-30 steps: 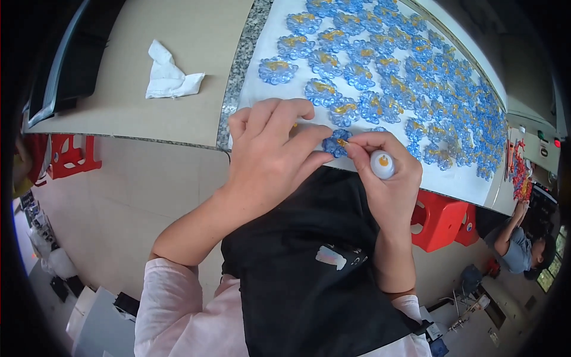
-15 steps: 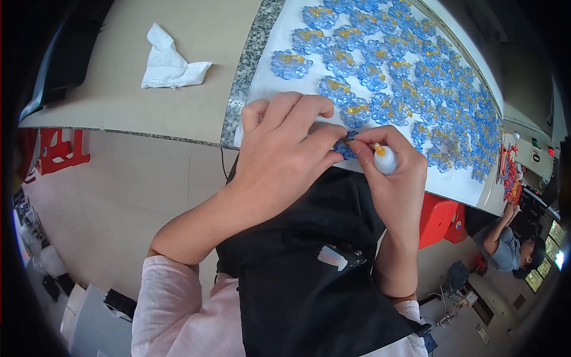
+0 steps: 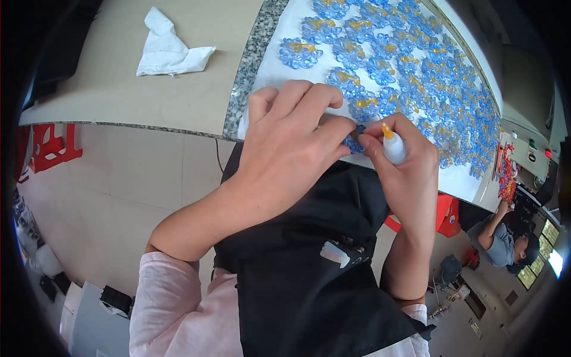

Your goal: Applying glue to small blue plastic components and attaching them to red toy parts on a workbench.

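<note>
Hands meet at the near edge of the surface [image 3: 148,95], directly above the person's black apron [image 3: 309,262]. Left hand [image 3: 291,149] is curled, its thumb and forefinger pinching a small blue flower piece [image 3: 355,141] that sits between the two hands; most of the piece is hidden by the fingers. Right hand [image 3: 404,172] is closed around a small white glue bottle [image 3: 392,147], whose orange nozzle tip points toward the pinched piece and lies just beside it. Beyond both hands, a white sheet [image 3: 279,65] lies on the surface and carries many rows of blue flower ornaments with yellow centres [image 3: 392,59], extending away to the right of the hands. Well to the left of the left hand, a crumpled white cloth [image 3: 169,53] rests on the bare beige part of the surface. Far to the right of the right hand, below the surface level, another person [image 3: 505,241] is seated.
</note>
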